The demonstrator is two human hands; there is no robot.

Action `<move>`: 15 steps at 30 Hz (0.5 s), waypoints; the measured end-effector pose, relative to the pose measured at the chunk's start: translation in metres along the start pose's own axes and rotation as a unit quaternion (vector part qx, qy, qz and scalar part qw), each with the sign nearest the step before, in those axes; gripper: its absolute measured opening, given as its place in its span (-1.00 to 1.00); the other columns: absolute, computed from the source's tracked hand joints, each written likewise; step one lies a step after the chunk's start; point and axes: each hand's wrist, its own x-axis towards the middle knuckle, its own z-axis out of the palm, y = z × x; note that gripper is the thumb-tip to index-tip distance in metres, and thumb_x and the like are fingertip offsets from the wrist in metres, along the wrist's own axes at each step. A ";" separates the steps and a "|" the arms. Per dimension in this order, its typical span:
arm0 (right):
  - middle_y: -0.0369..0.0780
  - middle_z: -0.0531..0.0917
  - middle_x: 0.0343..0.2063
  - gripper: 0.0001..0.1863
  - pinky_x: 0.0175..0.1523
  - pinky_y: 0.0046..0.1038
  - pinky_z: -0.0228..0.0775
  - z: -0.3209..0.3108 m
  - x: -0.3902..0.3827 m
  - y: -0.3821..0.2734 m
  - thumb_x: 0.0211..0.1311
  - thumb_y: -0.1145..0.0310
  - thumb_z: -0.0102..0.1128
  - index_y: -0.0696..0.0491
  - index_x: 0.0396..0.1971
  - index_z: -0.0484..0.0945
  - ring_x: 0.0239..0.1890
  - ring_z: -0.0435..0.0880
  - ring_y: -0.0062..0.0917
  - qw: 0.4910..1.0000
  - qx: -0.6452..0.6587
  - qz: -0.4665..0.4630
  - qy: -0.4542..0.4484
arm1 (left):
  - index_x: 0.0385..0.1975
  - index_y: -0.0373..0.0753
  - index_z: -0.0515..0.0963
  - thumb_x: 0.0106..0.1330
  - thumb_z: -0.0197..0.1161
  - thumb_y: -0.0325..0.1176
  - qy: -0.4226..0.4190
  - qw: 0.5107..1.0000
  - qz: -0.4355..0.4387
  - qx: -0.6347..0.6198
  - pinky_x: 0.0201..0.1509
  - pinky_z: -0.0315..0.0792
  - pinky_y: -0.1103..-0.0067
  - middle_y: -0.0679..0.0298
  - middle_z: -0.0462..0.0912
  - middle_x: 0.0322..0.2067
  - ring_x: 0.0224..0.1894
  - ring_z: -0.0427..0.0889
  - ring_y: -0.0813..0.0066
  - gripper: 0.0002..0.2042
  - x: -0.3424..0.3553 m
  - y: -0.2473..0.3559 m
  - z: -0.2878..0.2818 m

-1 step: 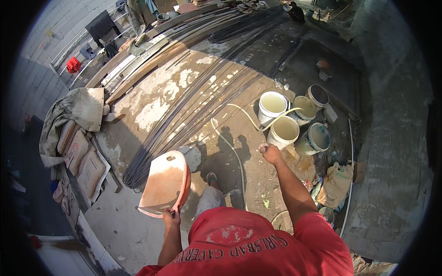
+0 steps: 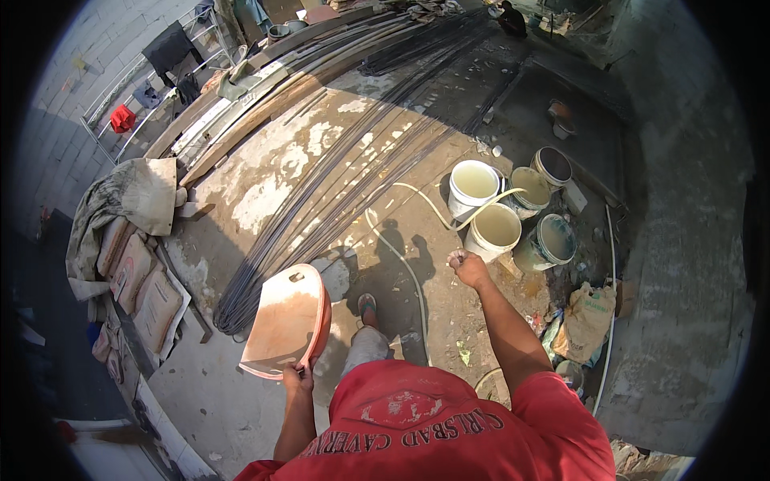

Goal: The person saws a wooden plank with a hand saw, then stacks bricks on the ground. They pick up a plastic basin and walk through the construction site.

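My left hand point(image 2: 297, 378) grips the rim of an orange plastic tub point(image 2: 282, 321), fingers wrapped over its near edge. The tub hangs tilted at my left side; its inside is dusty, and an oval handle hole shows in the far rim. My right hand point(image 2: 465, 264) is held out in front of me with the fingers curled closed; whatever they hold, if anything, is hidden. Just beyond it in the picture stands a white bucket point(image 2: 480, 247) of cloudy water, with another white bucket point(image 2: 455, 197) behind it. I cannot tell whether the hand touches the nearer bucket.
A pale hose point(image 2: 421, 196) runs over the buckets and across the ground. Long steel rods point(image 2: 277, 264) lie ahead, beside stacked timber point(image 2: 241, 128). Filled sacks point(image 2: 156, 309) are piled at left. A torn sack point(image 2: 589, 321) lies right. Someone point(image 2: 511, 20) crouches far off.
The view has shifted very slightly, and my visible foot appears a little farther forward. Both hands keep nearly the same place, the left still on the tub.
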 end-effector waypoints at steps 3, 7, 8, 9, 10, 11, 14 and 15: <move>-0.11 0.78 -0.10 -0.66 0.12 -0.30 0.56 0.037 0.039 -0.007 0.37 0.11 0.22 0.02 -0.06 0.69 -0.04 0.76 -0.22 0.998 0.037 0.038 -0.027 | -0.05 -0.67 0.34 0.43 -0.09 -0.41 -0.017 0.998 0.055 0.040 0.02 0.78 0.26 -0.26 0.53 0.02 0.03 0.65 -0.32 -0.66 0.097 0.023 0.078; -0.08 0.77 -0.10 -0.50 0.16 -0.22 0.54 0.105 -0.006 0.160 0.34 -0.10 0.12 -0.01 0.00 0.67 0.01 0.72 -0.13 0.967 -0.022 0.227 -0.114 | 0.05 -0.65 0.37 0.47 -0.12 -0.41 -0.026 0.990 -0.055 0.127 -0.08 0.82 0.44 -0.20 0.57 0.03 -0.06 0.71 -0.22 -0.63 0.146 -0.003 0.275; -0.05 0.77 -0.12 -0.48 0.15 -0.16 0.53 0.113 -0.031 0.183 0.32 -0.14 0.14 0.01 -0.09 0.72 0.00 0.72 -0.11 0.961 -0.089 0.201 -0.169 | 0.07 -0.68 0.36 0.46 -0.12 -0.42 -0.075 0.987 -0.079 0.117 -0.12 0.82 0.46 -0.22 0.57 0.03 -0.06 0.72 -0.20 -0.61 0.165 -0.001 0.303; -0.03 0.77 -0.15 -0.45 0.14 -0.11 0.52 0.114 -0.059 0.208 0.30 -0.19 0.15 0.03 -0.18 0.76 -0.01 0.72 -0.09 0.947 -0.157 0.175 -0.217 | 0.05 -0.66 0.37 0.45 -0.13 -0.41 -0.091 0.986 -0.078 0.120 -0.11 0.82 0.42 -0.21 0.57 0.03 -0.06 0.71 -0.20 -0.62 0.172 -0.007 0.341; -0.02 0.77 -0.18 -0.45 0.14 -0.08 0.52 0.115 -0.080 0.221 0.29 -0.19 0.18 0.05 -0.24 0.78 -0.04 0.73 -0.08 0.930 -0.197 0.212 -0.225 | 0.02 -0.65 0.37 0.45 -0.13 -0.41 -0.110 0.984 -0.070 0.123 -0.09 0.83 0.38 -0.20 0.57 0.02 -0.06 0.71 -0.21 -0.64 0.176 -0.012 0.388; -0.01 0.77 -0.22 -0.48 0.07 -0.09 0.56 0.116 -0.082 0.192 0.29 -0.15 0.22 0.07 -0.24 0.76 -0.06 0.75 -0.13 0.924 -0.159 0.247 -0.246 | 0.00 -0.64 0.38 0.44 -0.12 -0.41 -0.117 0.982 -0.034 0.141 -0.08 0.82 0.34 -0.18 0.57 0.02 -0.06 0.72 -0.20 -0.65 0.178 -0.002 0.433; -0.06 0.77 -0.29 -0.58 -0.04 -0.13 0.59 0.101 -0.108 0.217 0.32 -0.03 0.24 0.08 -0.27 0.72 -0.10 0.78 -0.23 0.903 -0.276 0.142 -0.296 | -0.13 -0.55 0.40 0.40 -0.07 -0.43 -0.163 0.972 -0.038 0.163 -0.02 0.80 0.19 -0.12 0.59 -0.04 -0.08 0.72 -0.17 -0.74 0.191 -0.042 0.557; -0.07 0.77 -0.30 -0.63 -0.07 -0.14 0.60 0.098 -0.103 0.219 0.29 0.02 0.28 0.07 -0.27 0.71 -0.12 0.78 -0.25 0.914 -0.226 0.180 -0.286 | -0.21 -0.50 0.42 0.38 -0.05 -0.45 -0.194 0.964 -0.045 0.177 0.00 0.78 0.13 -0.09 0.61 -0.08 -0.10 0.73 -0.16 -0.80 0.196 -0.054 0.591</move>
